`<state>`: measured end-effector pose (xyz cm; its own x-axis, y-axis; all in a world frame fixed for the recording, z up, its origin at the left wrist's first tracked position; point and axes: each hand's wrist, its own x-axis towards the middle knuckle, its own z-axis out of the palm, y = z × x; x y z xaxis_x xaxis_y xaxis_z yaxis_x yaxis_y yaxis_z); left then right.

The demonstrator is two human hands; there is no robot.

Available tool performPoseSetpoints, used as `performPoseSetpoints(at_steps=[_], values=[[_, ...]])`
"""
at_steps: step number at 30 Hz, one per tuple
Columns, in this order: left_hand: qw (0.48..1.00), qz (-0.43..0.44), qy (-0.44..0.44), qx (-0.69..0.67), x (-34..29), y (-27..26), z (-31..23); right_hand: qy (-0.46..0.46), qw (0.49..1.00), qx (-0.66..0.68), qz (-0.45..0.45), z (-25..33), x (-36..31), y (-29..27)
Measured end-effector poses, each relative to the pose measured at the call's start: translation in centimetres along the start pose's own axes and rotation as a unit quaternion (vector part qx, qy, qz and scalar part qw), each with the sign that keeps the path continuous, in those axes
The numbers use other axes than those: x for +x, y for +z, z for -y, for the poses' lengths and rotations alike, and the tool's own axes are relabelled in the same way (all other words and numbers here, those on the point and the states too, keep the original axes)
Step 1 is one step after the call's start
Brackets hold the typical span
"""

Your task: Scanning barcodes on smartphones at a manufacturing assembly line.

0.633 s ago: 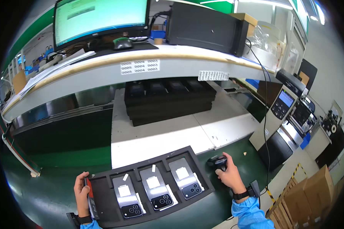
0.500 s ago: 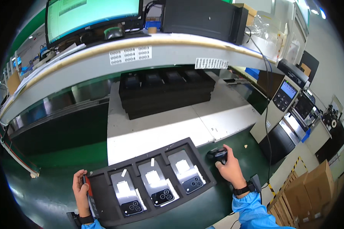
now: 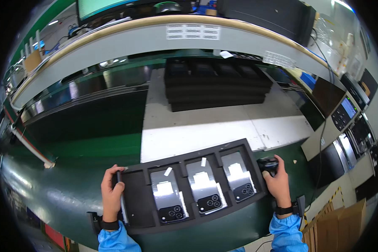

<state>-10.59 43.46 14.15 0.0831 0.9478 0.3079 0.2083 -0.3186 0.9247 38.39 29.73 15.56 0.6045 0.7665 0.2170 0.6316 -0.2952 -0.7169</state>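
Note:
A black foam tray lies on the green bench, and three phones sit in its slots with their camera sides up: the left phone, the middle phone and the right phone. Small white labels lie on or by them. The leftmost slot holds no phone. Beside it, my left hand is closed on a thin, flat phone-like thing, seen nearly edge-on. My right hand, at the tray's right end, grips a black handheld scanner, partly hidden by the fingers.
Stacked black foam trays stand on a white board beyond. A shelf crosses above, bearing a monitor and a black case. To the right are a label printer, a hanging cable and cardboard boxes.
The whole view has shifted, so tray, bench and hands appear farther right. The flat thing in my left hand has turned: its red part no longer shows. Both hands keep their grip.

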Motion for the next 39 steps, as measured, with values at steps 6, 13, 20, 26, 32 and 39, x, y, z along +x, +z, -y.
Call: performPoseSetpoints(at_steps=[6, 13, 20, 26, 32, 39], values=[[0.998, -0.025, -0.021, -0.051, -0.4, -0.4, -1.4, 0.017, 0.999, 0.031, 0.019, 0.7, 0.1, 0.2], [0.996, -0.020, 0.017, -0.086, 0.0, -0.3, -0.8, 0.042, 0.997, 0.066, 0.023, -1.0, 0.4, 0.3], [0.996, -0.046, 0.033, -0.068, -0.4, -1.1, -0.4, -0.014, 0.998, 0.063, 0.009, -1.1, 0.8, 1.7], [0.997, -0.043, 0.064, -0.025, -0.3, -0.2, 0.5, -0.074, 0.991, 0.107, -0.012, -6.2, 1.5, 1.4], [0.997, -0.054, 0.061, 0.014, -1.1, -0.4, -0.4, -0.057, 0.996, -0.066, -0.001, 0.4, -0.5, -0.8], [0.997, -0.064, 0.049, -0.002, -0.9, -0.6, 0.1, -0.025, 0.999, -0.042, 0.015, -0.5, 0.1, -0.3]])
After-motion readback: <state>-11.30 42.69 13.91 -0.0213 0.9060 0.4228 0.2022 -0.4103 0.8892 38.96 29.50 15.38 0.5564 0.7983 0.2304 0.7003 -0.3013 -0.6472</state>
